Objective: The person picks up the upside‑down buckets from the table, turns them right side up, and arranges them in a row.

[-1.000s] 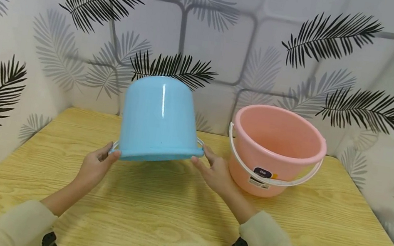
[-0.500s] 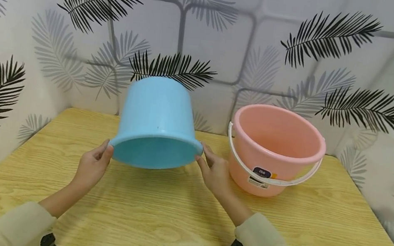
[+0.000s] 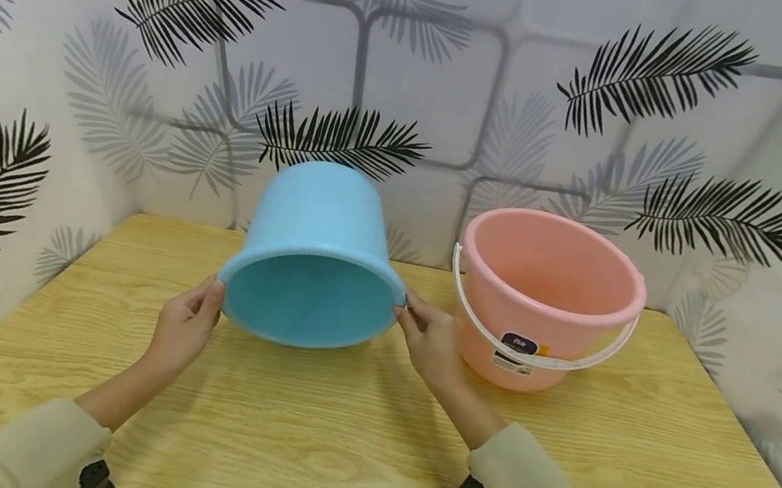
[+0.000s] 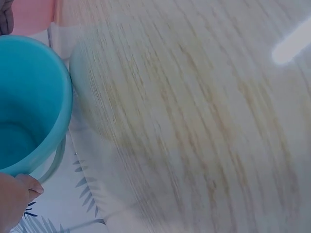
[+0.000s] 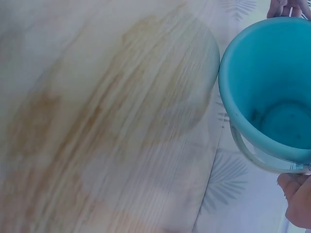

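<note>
A blue bucket (image 3: 321, 209) is tipped over at the middle left of the head view, its open mouth facing the person and its base up and back. My left hand (image 3: 187, 324) grips the rim on the left side, thumb in front. On the opposite side my right hand (image 3: 434, 350) pinches the rim between thumb and fingers. Both wrist views look into the blue bucket (image 5: 277, 92), whose inside is bare. Its pale handle (image 5: 252, 158) hangs behind the rim, hidden in the head view.
Right of the blue bucket stands an upright pink bucket (image 3: 528, 338), close beside my right hand, its white handle (image 3: 533, 357) hanging in front. Both are at the wooden table (image 3: 302, 448). A leaf-patterned wall (image 3: 430, 74) rises behind the table's far edge.
The blue bucket has tilted so its mouth swings up toward the person and its inside shows. Both hands keep hold of the rim. The pink bucket has stayed put.
</note>
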The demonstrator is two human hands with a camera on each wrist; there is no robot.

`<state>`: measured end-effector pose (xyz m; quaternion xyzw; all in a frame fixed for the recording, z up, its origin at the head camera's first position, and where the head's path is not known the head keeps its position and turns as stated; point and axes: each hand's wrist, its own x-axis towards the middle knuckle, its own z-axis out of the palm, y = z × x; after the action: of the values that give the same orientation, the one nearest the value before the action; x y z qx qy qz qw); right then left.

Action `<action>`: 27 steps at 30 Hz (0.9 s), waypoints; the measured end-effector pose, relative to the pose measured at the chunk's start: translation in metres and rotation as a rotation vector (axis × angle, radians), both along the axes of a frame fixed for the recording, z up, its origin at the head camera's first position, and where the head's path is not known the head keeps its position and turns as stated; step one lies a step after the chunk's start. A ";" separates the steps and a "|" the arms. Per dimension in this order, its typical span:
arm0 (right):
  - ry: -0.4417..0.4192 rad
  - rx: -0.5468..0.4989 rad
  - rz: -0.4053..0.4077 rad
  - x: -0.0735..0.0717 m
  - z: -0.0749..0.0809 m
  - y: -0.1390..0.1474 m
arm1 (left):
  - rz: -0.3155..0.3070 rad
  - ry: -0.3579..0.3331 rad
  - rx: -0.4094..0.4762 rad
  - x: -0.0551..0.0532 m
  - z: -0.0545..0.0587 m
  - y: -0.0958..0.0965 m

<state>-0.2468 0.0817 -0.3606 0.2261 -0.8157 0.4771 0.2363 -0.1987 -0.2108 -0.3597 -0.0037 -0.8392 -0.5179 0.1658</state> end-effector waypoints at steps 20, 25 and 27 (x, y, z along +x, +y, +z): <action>0.017 -0.035 0.008 0.005 -0.005 -0.002 | 0.001 -0.016 0.063 -0.001 0.006 -0.004; 0.006 -0.023 -0.002 0.006 -0.005 -0.002 | 0.014 -0.016 0.045 -0.001 0.008 -0.002; 0.006 -0.013 -0.002 0.006 -0.005 -0.002 | 0.023 -0.021 0.032 -0.001 0.009 -0.001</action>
<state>-0.2407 0.0800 -0.3656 0.2252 -0.8122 0.4812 0.2409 -0.1994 -0.2121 -0.3509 0.0140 -0.8325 -0.5293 0.1631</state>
